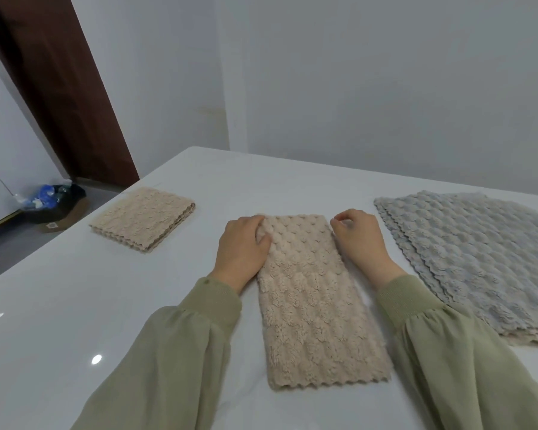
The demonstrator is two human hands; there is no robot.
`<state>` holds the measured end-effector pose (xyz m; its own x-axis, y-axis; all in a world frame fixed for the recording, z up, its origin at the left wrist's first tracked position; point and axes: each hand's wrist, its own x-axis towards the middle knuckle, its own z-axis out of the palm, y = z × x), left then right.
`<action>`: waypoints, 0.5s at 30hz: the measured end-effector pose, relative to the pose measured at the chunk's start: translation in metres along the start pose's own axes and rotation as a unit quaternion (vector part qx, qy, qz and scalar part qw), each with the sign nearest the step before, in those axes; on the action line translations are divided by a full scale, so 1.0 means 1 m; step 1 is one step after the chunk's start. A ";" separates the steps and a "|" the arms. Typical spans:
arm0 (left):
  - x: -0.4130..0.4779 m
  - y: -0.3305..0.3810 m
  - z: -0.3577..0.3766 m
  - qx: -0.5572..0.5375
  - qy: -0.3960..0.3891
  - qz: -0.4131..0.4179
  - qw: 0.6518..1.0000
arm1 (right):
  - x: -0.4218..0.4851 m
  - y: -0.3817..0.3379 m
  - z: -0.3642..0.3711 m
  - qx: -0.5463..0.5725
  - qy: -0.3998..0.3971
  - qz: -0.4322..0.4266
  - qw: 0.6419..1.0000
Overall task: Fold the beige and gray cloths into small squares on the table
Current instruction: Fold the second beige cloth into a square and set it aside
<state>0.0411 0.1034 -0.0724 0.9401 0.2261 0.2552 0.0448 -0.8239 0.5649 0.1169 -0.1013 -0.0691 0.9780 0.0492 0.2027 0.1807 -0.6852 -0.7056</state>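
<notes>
Between our two hands, flat on the white bench [75, 305], lies the beige cloth [317, 302], folded to a long narrow strip that runs from the grips back toward us and ends in a zigzag hem on the near side. Our left hand [243, 252] has its grip on the strip's far left corner: the fingers curl round the edge, the thumb lies on top of the pile, and the corner is bunched up a little under it. Our right hand [359, 240] sits at the far right corner with its fingers curled in and the thumb tip touching the cloth's edge. Whether that grip really has the cloth pinched we cannot tell, since the hand hides the spot. Olive-green sleeves [174, 352] cover both forearms on either side of the strip. Well out to the left of the left grip, and a little beyond it, a folded beige square [143, 217] lies apart from everything else. Just to the right of the right grip, near but not touching it, the gray cloths [466, 259] lie spread in a flat stack with scalloped edges, and a beige edge shows under the stack's near side. Beyond the left grip, off the bench, a cardboard box [62, 217] with a dark bag stands on the floor beside a brown door [59, 88].
</notes>
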 end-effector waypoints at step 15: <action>-0.065 0.043 0.001 -0.003 0.009 0.290 0.957 | -0.036 -0.004 -0.014 -0.001 -0.034 -0.052 0.998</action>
<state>-0.0174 0.0530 -0.0650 0.8006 -0.2597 0.5400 -0.4845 -0.8109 0.3283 0.0796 -0.1100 -0.0641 0.9587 0.1699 0.2280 0.2818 -0.6757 -0.6812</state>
